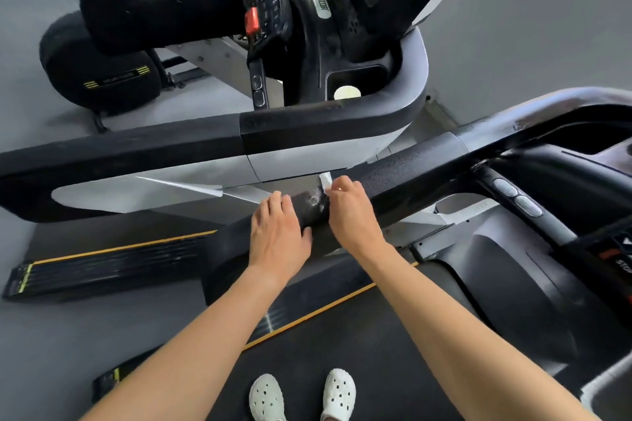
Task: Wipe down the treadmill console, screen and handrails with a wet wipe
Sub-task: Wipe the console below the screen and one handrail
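Right hand (349, 212) pinches a white wipe (325, 180) against the black handrail (396, 173); left hand (278, 232) rests beside it, fingers relaxed.

White crumpled wipe (325, 180) is pinched in right hand (352, 212) against top of black textured handrail (410, 164), which runs diag. lower-left to upper-right w/ shiny patch just beside wipe.

Grey floor (68, 335): yellow-edged black deck (102, 270) carried, left of the left grip (278, 236). Belt (359, 345): white clogs (301, 393) carried.
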Demonstrator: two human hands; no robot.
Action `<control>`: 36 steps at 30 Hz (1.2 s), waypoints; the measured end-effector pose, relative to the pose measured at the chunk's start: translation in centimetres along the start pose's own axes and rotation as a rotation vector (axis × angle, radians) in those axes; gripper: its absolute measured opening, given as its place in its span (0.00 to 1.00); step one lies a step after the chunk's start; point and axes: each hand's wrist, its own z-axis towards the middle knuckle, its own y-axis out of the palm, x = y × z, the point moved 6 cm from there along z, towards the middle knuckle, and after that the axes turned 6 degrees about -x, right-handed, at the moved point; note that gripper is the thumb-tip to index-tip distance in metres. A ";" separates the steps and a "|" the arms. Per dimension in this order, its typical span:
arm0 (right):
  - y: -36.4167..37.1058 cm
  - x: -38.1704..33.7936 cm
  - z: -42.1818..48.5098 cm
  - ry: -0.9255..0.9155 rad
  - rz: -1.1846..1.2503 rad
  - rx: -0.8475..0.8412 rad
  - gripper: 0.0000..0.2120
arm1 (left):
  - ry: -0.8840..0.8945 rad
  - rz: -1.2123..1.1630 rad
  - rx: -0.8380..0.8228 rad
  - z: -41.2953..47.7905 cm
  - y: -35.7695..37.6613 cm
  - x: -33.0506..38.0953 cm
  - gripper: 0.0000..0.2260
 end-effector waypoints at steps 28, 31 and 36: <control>3.4 -3.7 4.3 -0.164 -0.183 -0.296 0.17 | 0.123 0.058 -0.127 1.7 -2.6 -4.3 0.28; 2.7 -3.2 4.4 -0.173 -0.189 -0.311 0.19 | 0.126 0.047 -0.122 1.8 -2.6 -4.4 0.27; -0.4 2.6 5.0 0.227 -0.070 -0.145 0.18 | 0.137 0.045 -0.116 2.1 -2.4 -4.6 0.31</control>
